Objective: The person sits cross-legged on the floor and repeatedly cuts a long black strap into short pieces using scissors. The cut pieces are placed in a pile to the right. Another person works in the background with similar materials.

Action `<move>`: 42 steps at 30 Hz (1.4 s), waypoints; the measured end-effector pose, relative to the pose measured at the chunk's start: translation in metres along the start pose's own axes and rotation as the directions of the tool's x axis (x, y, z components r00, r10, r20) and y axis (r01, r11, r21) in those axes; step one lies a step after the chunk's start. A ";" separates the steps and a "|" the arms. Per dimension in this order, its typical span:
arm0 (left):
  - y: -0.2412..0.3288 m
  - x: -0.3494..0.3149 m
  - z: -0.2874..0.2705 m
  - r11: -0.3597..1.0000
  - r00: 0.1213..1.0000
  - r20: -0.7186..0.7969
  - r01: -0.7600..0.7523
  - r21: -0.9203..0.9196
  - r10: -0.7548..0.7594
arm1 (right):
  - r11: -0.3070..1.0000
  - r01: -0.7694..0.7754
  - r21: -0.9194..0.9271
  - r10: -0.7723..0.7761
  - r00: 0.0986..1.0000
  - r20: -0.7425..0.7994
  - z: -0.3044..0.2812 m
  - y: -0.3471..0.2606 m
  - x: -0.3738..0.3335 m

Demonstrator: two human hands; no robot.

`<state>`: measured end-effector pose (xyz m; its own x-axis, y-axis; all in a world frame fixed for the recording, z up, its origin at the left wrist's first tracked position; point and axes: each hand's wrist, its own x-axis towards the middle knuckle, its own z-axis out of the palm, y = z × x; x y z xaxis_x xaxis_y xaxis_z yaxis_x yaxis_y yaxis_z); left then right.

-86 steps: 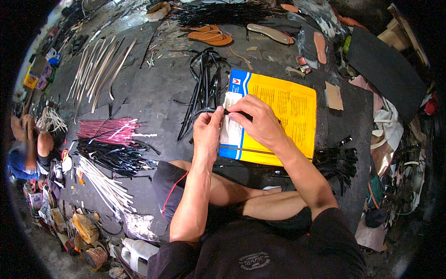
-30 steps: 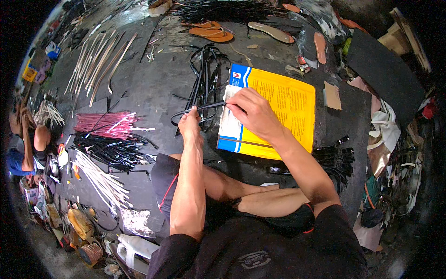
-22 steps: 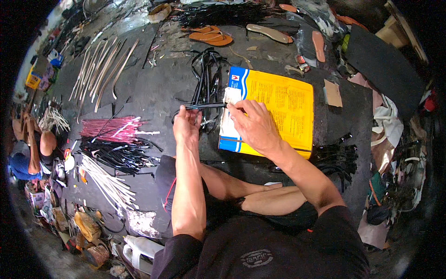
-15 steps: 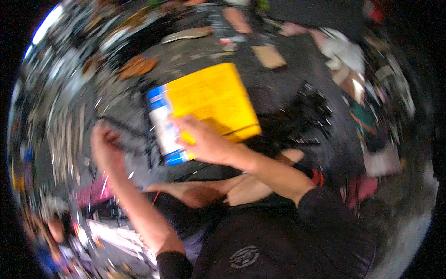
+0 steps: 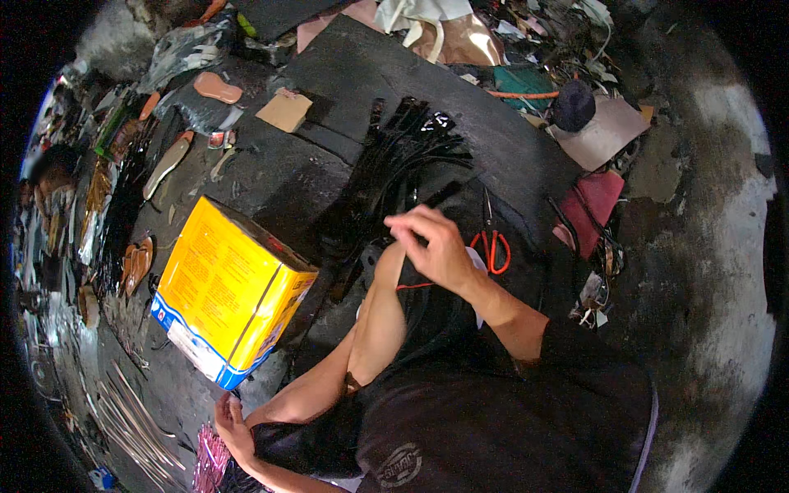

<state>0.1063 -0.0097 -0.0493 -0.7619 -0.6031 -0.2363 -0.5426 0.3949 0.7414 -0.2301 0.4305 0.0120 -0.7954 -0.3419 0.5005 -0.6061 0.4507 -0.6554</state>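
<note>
You see a yellow tin (image 5: 218, 279) with a blue-and-white band (image 5: 237, 377), black strips (image 5: 411, 148), orange-red scissor handles (image 5: 506, 247), pink strips (image 5: 211, 460), brown sandals (image 5: 137, 264) and your black shirt (image 5: 509, 419) with its grey print (image 5: 400, 466).

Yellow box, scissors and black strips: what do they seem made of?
Box: probably painted metal, glossy, with crisp rims and glints. Scissors: bright orange handles, likely plastic; slim grey blades, apparently metal. Strips: pliable and shiny, perhaps synthetic leather, judging by highlights and curves.

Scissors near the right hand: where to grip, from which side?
Likely best: take the scissors by the red handle loops, coming from the wearer's side with the right hand. The loops lie toward the body; the blades point away.
</note>
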 end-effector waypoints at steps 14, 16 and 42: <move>0.024 0.015 0.028 0.920 0.993 -0.050 0.119 0.374 -0.108 | 0.680 -0.726 0.107 0.730 0.683 -0.009 0.015 0.163 -0.082; 0.023 0.017 0.029 0.920 0.996 -0.067 0.073 0.386 -0.051 | 0.875 -0.483 0.011 0.477 0.859 -0.185 0.018 0.171 -0.080; 0.267 -0.020 0.158 0.684 0.867 0.199 -0.200 -0.701 0.457 | -0.145 -0.493 0.858 0.111 0.854 0.509 0.020 -0.051 0.084</move>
<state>-0.0794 0.2169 0.0536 -0.9788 -0.2045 0.0090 0.0290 -0.0953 0.9950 -0.2660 0.3620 0.0766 -0.7470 -0.6614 0.0666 0.4785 -0.6046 -0.6368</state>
